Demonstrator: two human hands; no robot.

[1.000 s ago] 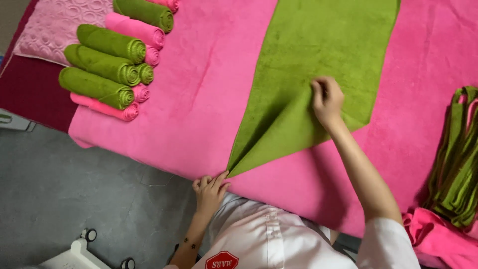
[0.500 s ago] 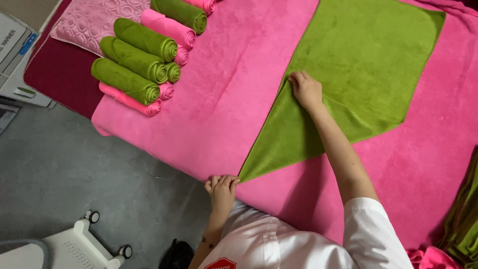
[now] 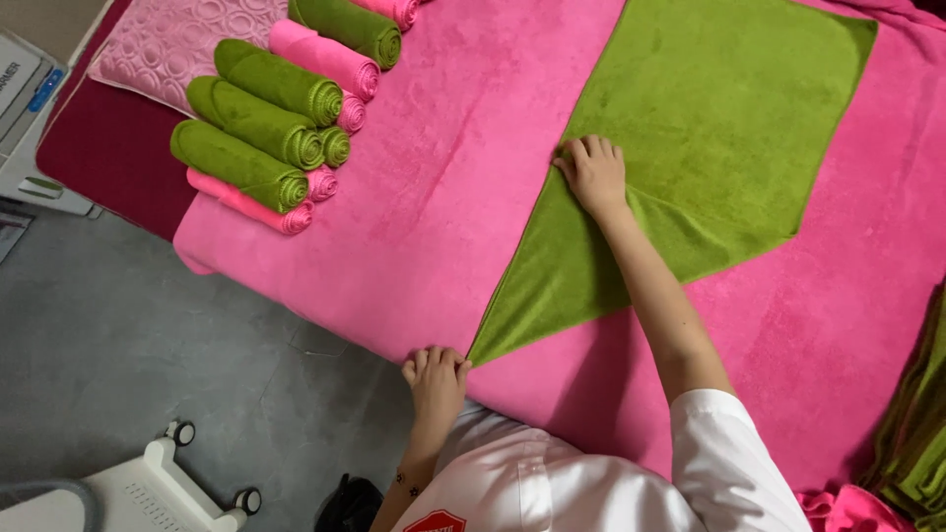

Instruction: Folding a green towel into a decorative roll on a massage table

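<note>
Right hand (image 3: pixel 592 175) lies flat, fingers spread, pressing the green towel (image 3: pixel 709 128) mid-bed (image 3: pixel 414 227). Left hand (image 3: pixel 436 379), fingers curled, seems to pin the towel's corner at the bed's near edge.

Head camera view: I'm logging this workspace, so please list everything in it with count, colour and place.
Flat towel: one, green, spread on the pink cover, one corner folded over.
Cover: one, pink, over the table.
Rolled towels: about ten, green and pink, stacked upper left.
Quilted pad: one, pale pink, top left.
Loose towels: green and pink, right edge.
Wheeled stand: white, on the grey floor.
Left hand: at the towel's near corner.
Right hand: flat on the fold.
</note>
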